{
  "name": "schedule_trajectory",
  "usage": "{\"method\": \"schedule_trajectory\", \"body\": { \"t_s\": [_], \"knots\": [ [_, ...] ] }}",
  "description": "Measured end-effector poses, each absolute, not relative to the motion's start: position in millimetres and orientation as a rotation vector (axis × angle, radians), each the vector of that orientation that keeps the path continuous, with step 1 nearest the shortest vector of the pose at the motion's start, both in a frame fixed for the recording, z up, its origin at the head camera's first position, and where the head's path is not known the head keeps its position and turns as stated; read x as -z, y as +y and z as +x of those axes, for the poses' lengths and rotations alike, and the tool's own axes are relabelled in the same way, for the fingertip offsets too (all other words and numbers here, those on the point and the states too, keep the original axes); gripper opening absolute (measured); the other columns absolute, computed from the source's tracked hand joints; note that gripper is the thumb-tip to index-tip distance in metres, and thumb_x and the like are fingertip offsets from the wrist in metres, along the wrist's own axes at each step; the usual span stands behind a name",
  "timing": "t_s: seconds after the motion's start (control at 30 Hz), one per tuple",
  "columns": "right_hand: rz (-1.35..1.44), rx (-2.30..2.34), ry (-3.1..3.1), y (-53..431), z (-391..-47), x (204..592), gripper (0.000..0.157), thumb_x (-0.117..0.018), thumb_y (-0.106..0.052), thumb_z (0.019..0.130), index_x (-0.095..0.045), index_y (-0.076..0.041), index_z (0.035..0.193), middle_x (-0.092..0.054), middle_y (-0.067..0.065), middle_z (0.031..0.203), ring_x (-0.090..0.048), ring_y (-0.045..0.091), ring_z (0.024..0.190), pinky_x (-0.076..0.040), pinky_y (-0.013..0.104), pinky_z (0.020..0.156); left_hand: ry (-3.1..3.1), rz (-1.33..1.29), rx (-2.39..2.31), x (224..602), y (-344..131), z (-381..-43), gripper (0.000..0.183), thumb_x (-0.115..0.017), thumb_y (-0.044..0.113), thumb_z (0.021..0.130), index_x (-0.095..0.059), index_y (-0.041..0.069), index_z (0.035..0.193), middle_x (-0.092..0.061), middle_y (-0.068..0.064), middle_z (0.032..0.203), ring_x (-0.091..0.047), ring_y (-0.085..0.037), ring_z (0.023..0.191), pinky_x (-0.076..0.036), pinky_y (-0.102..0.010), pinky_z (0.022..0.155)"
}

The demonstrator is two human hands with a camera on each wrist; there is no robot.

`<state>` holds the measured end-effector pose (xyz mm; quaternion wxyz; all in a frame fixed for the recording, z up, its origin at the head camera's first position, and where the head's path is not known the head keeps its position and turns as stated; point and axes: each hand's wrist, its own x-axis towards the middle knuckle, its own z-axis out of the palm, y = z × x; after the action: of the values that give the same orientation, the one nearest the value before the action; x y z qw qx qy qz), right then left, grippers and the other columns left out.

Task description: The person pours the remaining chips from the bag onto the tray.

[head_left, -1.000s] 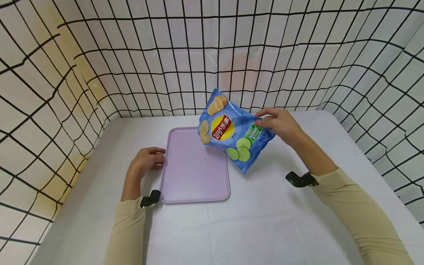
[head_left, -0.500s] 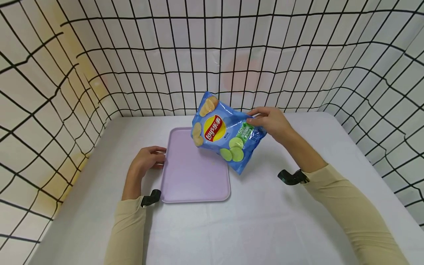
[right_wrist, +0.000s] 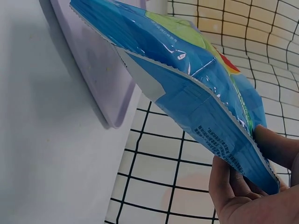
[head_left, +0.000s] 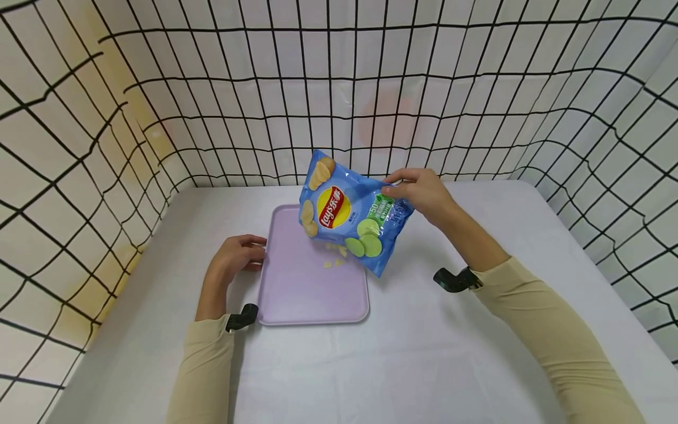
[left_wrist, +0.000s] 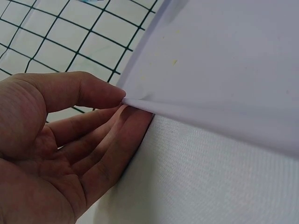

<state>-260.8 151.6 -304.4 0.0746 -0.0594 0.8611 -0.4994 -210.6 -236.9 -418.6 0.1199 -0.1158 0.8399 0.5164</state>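
My right hand [head_left: 424,193] pinches a blue Lay's bag of potato chips [head_left: 352,215] by its upper right edge, thumb on the front and fingers behind. The bag is held tilted, its left end lower over the lavender tray [head_left: 296,294]. Several small yellow chip crumbs [head_left: 329,264] lie on the tray under the bag. In the right wrist view the bag's crimped seam runs towards my fingers. My left hand [head_left: 235,256] holds the tray's left rim; in the left wrist view the thumb [left_wrist: 100,93] lies at the rim's top with the fingers beneath.
A white cloth [head_left: 402,353] covers the table under the tray. Black wire grid panels [head_left: 254,94] stand along the back and both sides, backed by white sheeting. Each wrist wears a small black camera [head_left: 452,280].
My right hand has moved the chip bag left, further over the tray. Yellow crumbs now show on the tray below it. My left hand has stayed at the tray's rim.
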Motion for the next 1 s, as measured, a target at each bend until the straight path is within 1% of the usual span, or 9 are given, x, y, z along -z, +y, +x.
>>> {"method": "schedule_trajectory", "body": {
  "t_s": [0.13, 0.37, 0.57, 0.7, 0.9, 1.0],
  "knots": [
    [-0.169, 1.519, 2.572, 149.4, -261.5, 305.7, 0.032, -0.070, -0.026, 0.095, -0.070, -0.011, 0.123, -0.066, 0.015, 0.111, -0.063, 0.026, 0.092, -0.054, 0.031, 0.082, 2.456, -0.343, -1.507, 418.1, -236.3, -210.6, 0.041, -0.064, 0.013, 0.095, -0.060, 0.002, 0.135, -0.070, -0.020, 0.120, -0.072, -0.014, 0.081, -0.061, -0.026, 0.075],
    [-0.155, 1.554, 2.552, 145.5, -263.6, 306.9, 0.031, -0.071, -0.025, 0.095, -0.070, -0.010, 0.122, -0.065, 0.015, 0.113, -0.062, 0.027, 0.094, -0.052, 0.033, 0.085, 2.450, -0.340, -1.524, 417.7, -235.5, -210.7, 0.042, -0.064, 0.011, 0.095, -0.060, 0.003, 0.136, -0.069, -0.020, 0.120, -0.072, -0.013, 0.079, -0.061, -0.026, 0.074],
    [-0.175, 1.579, 2.531, 139.5, -265.2, 307.0, 0.030, -0.072, -0.024, 0.094, -0.071, -0.010, 0.121, -0.065, 0.015, 0.111, -0.062, 0.027, 0.094, -0.052, 0.034, 0.084, 2.445, -0.327, -1.542, 417.9, -236.7, -212.0, 0.046, -0.064, 0.010, 0.095, -0.058, 0.004, 0.140, -0.068, -0.019, 0.121, -0.071, -0.012, 0.078, -0.061, -0.026, 0.074],
    [-0.174, 1.586, 2.518, 136.3, -266.3, 308.6, 0.030, -0.073, -0.024, 0.093, -0.071, -0.011, 0.120, -0.064, 0.014, 0.114, -0.061, 0.028, 0.096, -0.052, 0.035, 0.085, 2.447, -0.342, -1.526, 418.0, -236.2, -212.3, 0.045, -0.064, 0.011, 0.095, -0.059, 0.005, 0.139, -0.068, -0.018, 0.120, -0.071, -0.012, 0.077, -0.061, -0.026, 0.073],
    [-0.182, 1.604, 2.513, 132.1, -265.2, 307.5, 0.030, -0.074, -0.024, 0.092, -0.073, -0.012, 0.120, -0.065, 0.013, 0.115, -0.061, 0.027, 0.096, -0.054, 0.033, 0.084, 2.448, -0.341, -1.518, 418.8, -236.0, -211.7, 0.045, -0.064, 0.011, 0.095, -0.059, 0.005, 0.139, -0.067, -0.019, 0.121, -0.071, -0.013, 0.078, -0.061, -0.026, 0.073],
    [-0.192, 1.619, 2.506, 131.2, -264.0, 306.5, 0.029, -0.074, -0.022, 0.093, -0.073, -0.011, 0.120, -0.066, 0.013, 0.114, -0.062, 0.027, 0.096, -0.055, 0.032, 0.083, 2.450, -0.354, -1.509, 418.6, -236.0, -211.1, 0.044, -0.063, 0.012, 0.096, -0.059, 0.006, 0.139, -0.067, -0.019, 0.123, -0.071, -0.014, 0.079, -0.061, -0.026, 0.073]
  ]
}}
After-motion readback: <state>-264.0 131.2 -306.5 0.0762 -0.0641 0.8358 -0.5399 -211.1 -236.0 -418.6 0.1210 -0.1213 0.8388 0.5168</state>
